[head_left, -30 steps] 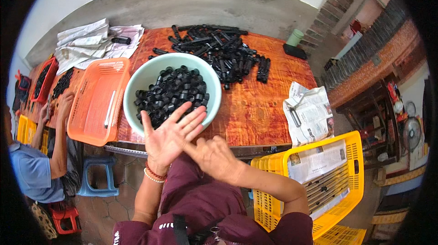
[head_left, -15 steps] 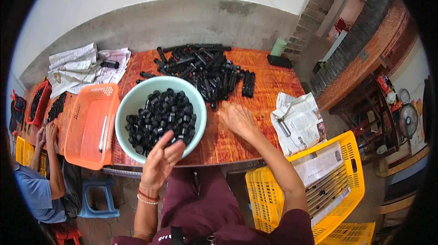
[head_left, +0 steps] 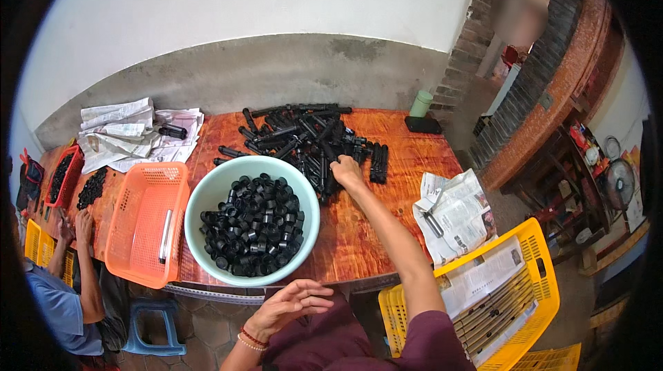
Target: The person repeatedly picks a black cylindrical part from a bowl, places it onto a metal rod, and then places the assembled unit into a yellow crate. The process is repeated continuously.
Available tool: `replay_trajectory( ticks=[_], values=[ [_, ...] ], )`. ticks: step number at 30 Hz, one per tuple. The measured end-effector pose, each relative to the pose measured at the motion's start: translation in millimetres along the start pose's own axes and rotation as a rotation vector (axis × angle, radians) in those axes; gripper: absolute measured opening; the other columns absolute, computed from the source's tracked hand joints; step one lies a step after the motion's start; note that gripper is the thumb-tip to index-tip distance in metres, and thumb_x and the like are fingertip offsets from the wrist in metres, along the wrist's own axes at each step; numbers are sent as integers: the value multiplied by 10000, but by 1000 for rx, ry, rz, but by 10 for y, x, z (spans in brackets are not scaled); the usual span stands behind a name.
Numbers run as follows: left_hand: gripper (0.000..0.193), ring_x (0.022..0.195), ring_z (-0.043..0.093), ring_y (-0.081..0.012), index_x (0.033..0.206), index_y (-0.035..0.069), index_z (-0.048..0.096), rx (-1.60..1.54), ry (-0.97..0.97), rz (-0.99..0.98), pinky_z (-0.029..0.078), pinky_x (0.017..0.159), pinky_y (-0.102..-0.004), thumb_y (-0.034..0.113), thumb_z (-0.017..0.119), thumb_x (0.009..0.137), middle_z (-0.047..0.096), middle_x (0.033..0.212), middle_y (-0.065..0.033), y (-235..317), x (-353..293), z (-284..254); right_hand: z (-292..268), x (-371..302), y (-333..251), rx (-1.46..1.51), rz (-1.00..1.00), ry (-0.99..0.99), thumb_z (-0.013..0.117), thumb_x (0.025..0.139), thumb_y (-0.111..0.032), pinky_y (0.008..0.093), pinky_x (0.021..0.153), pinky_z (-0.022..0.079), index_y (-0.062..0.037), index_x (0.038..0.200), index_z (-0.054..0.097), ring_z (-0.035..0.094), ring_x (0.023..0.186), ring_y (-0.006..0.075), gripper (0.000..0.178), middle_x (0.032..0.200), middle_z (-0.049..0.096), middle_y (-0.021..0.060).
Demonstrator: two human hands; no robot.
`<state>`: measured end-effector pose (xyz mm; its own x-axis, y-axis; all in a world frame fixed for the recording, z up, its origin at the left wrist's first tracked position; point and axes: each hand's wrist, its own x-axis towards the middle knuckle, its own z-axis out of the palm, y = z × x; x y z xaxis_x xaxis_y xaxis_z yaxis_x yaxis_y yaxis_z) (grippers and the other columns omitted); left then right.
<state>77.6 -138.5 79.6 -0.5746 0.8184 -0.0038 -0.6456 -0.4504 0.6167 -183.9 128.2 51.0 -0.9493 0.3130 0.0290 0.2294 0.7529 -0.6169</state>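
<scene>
Many black tubes at the right hand, grip unclear; left hand, grip loosely spread.

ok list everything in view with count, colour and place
Table: one, reddish, centre
Basin: one, pale green, table front
Short cylinders: many, black, in basin
Long tubes: many, black, piled mid-table
Baskets: two, orange and red, left
Newspapers: several, whitish, both sides
Cup: one, green, back right
Crates: several, yellow, right and left
Stool: one, blue, lower left
Fan: one, grey, far right
Co-worker: one, blue-shirted, left
Left hand: one, lower centre
Right hand: one, at tubes
</scene>
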Motion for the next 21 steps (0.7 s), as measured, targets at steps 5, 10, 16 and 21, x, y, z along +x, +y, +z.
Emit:
replay_trajectory(
  ticks=[5,10,16,21],
  values=[
    [455,1173,509,-332,1288,8,403,29,-12,-103,386,1012,-436,188,561,901,473,1296,-233,-183,109,-107,-722,-884,163,793,34,-363,545,893,-147,268,514,487,9,1143,493,587,625,133,299,785,552,60],
    [454,1128,549,-320,1277,8,422,151,46,-119,424,977,-424,188,568,886,520,1254,-225,-310,112,-170,-1464,-1959,682,968,-7,-198,594,810,-96,220,522,459,-62,980,476,540,578,97,210,770,528,21],
    [420,1071,578,-325,1239,10,452,45,66,-260,452,953,-428,175,578,874,550,1196,-220,-571,132,-206,-2846,-3275,1582,-224,305,521,661,822,-127,301,515,413,-43,921,663,541,533,147,130,598,556,49],
    [424,1055,586,-310,1233,6,456,101,67,-263,460,940,-417,185,584,870,557,1189,-216,-599,247,-190,-2879,-4078,2753,-440,636,229,642,797,-151,407,577,472,-31,847,663,615,568,287,132,604,586,158]
  ],
)
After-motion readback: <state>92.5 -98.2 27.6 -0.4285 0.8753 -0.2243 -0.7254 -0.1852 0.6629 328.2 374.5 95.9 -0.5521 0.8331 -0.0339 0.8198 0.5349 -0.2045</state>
